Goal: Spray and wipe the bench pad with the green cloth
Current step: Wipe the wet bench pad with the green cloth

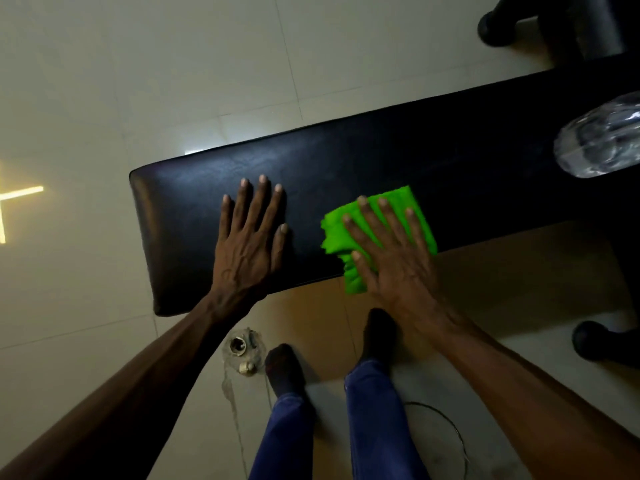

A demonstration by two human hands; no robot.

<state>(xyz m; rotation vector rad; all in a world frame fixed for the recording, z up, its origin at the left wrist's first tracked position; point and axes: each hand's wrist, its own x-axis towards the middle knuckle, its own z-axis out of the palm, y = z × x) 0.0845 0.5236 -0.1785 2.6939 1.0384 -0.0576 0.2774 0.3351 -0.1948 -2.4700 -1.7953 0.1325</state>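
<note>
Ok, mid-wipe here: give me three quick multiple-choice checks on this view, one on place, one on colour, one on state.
1. Where is the cloth?
A. On the floor
B. On the pad's near edge, under the right hand
C. Under the left hand

2. What colour is the pad?
A. Black
B. White
C. Blue

3. How is the left hand?
A. Clenched round a bottle
B. Lifted off the pad
C. Flat and open on the pad

Answers:
1 B: the right hand lies spread on the cloth, which overhangs the near edge.
2 A: the pad is black against the pale floor.
3 C: its fingers are spread on bare pad, holding nothing.
</note>
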